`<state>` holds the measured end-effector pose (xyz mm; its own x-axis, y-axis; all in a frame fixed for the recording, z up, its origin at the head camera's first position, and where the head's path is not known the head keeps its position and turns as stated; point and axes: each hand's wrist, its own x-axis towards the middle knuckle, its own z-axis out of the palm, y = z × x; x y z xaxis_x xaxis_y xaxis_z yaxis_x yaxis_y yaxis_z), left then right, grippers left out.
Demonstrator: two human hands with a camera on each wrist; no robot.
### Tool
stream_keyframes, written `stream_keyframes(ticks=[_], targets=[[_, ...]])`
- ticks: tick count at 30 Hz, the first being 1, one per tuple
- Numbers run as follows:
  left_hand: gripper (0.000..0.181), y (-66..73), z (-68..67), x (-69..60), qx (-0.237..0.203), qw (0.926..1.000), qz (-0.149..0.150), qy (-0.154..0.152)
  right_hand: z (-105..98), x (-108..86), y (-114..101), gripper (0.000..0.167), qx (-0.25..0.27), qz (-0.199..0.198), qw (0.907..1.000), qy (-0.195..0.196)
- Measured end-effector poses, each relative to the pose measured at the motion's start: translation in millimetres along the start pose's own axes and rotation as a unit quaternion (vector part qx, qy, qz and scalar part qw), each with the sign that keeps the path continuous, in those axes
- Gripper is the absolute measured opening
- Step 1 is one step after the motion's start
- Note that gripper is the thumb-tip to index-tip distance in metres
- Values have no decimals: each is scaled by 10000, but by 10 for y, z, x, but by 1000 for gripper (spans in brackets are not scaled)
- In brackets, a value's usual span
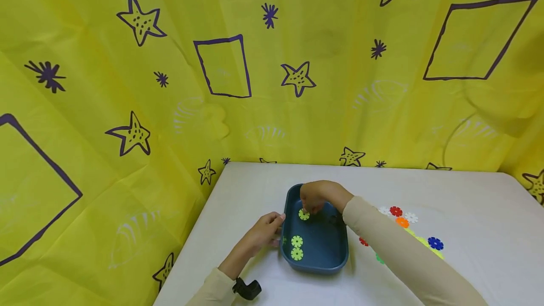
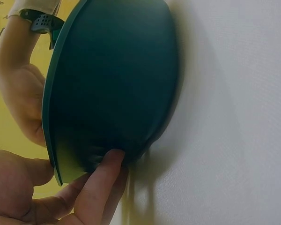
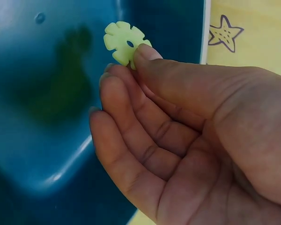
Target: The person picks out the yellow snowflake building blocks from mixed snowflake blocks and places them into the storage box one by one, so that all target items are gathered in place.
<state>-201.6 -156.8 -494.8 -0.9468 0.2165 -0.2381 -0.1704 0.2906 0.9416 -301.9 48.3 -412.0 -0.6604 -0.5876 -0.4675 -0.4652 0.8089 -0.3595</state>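
My right hand (image 1: 313, 196) is inside a dark blue plastic tray (image 1: 316, 272). Between thumb and fingertips it pinches a yellow-green notched flower disc (image 3: 127, 43), which has a small hole in its middle. Two more yellow-green flower discs (image 1: 296, 247) lie in a row on the tray floor, toward the near left corner. At the tray's left side, my left hand (image 1: 264, 231) grips the wall. In the left wrist view its thumb touches the rim and its fingers (image 2: 100, 187) press the outer side.
Loose flower discs in red (image 1: 395, 211), white, orange (image 1: 402, 222), blue (image 1: 435, 243), yellow and green lie right of the tray, partly behind the right sleeve (image 1: 399, 244). A white-covered table (image 1: 476, 211) carries everything. A yellow patterned curtain (image 1: 331, 122) stands behind and to the left.
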Motion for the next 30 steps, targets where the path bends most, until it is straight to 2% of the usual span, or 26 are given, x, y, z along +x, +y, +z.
stream_keyframes(ticks=[5,11,17,23,30], targets=[[40,-10,3,4,79,10000,10,24,29,85,-58,27,77,164,9997,-141],[40,-18,4,2,68,10000,18,8,67,157,-102,21,9,229,9994,-272],[39,-18,-1,0,62,10000,56,-16,118,227,-96,19,160,446,9983,-327],[39,-12,-2,-5,50,10000,64,-17,176,229,-158,18,-80,628,9975,-304],[40,1,-3,-6,-58,10000,43,-66,260,246,-170,10,288,663,9970,-286]])
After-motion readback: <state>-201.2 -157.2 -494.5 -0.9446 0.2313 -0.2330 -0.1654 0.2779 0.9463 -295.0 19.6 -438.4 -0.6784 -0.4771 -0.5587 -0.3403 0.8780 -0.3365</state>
